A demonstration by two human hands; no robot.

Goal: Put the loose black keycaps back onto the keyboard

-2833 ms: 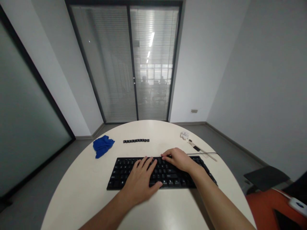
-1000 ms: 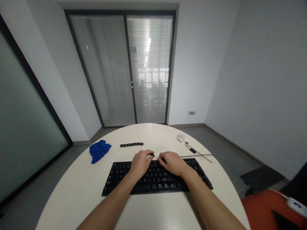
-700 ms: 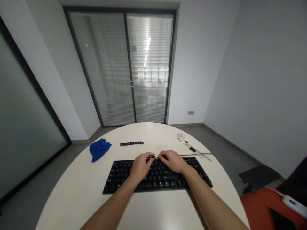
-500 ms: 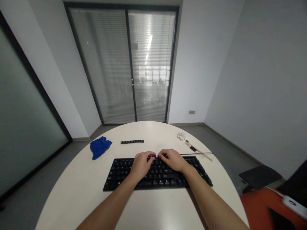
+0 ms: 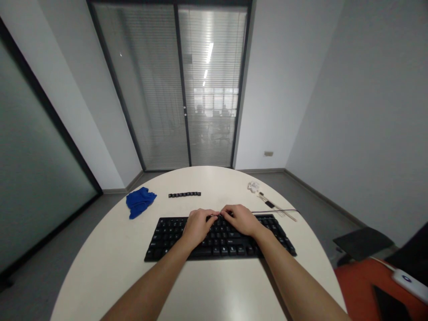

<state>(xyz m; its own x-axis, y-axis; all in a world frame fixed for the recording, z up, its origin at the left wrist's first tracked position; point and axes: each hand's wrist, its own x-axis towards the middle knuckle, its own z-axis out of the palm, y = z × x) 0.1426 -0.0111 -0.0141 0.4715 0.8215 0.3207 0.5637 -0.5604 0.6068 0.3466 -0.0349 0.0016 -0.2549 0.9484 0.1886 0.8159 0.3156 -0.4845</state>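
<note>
A black keyboard (image 5: 230,251) lies across the table in front of me. Over its far edge, near the middle, my left hand (image 5: 199,225) is bent with thumb and fingers drawn together. My right hand (image 5: 241,219) rests on the keys just beside it, its fingers curled in as well. The fingertips of both hands meet at the top row of keys; whatever is between them is too small and covered to make out. Beyond the keyboard, several loose black keycaps (image 5: 184,194) stand in a line.
A crumpled blue cloth (image 5: 140,203) lies at the table's left. At the far right are a wad of white tissue (image 5: 253,187), thin pale sticks (image 5: 284,212) and a small black piece (image 5: 269,204). A thin cable (image 5: 294,210) runs off the right edge, near an orange chair (image 5: 354,285).
My left fingertips have shifted slightly right, closing the small gap to my right fingertips. The view has tilted slightly; the keyboard and other things stay in place.
</note>
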